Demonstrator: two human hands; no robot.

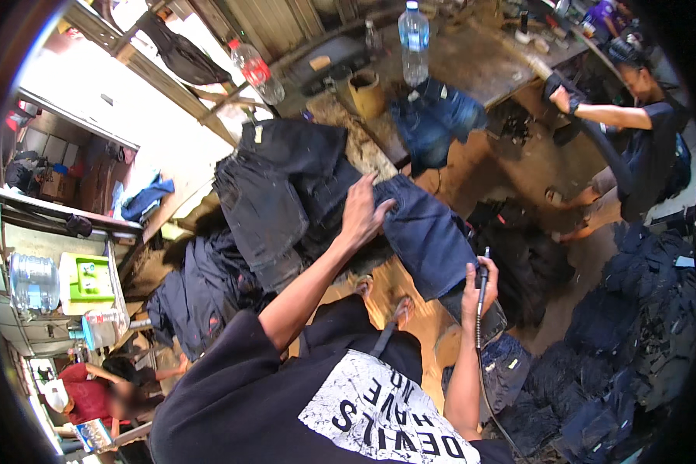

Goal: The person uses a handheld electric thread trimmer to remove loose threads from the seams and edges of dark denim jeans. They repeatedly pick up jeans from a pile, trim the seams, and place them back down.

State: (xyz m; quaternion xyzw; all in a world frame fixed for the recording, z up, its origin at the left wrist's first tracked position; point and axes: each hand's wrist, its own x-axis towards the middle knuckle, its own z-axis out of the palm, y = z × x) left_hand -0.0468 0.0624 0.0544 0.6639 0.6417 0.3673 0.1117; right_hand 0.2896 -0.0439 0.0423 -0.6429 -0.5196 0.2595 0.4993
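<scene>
Dark blue denim shorts [429,236] hang over the end of a worn wooden board in front of me. My left hand [361,213] grips their waist edge, thumb lying on the cloth and fingers toward the board. My right hand [479,292] is closed around a slim, pen-shaped rotary tool [482,282], its tip pointing up beside the shorts' lower hem. From the tool a thin dark cable [481,379] runs down past my right forearm. Black shorts [294,166] lie heaped just left of my left hand.
Blue denim shorts [433,120], a tan cup [366,94], a clear bottle [414,46] and a red-labelled bottle [255,71] are on the bench ahead. Dark garments [595,363] pile up at right, more [205,294] at left. A person [634,131] works far right, another [93,390] lower left.
</scene>
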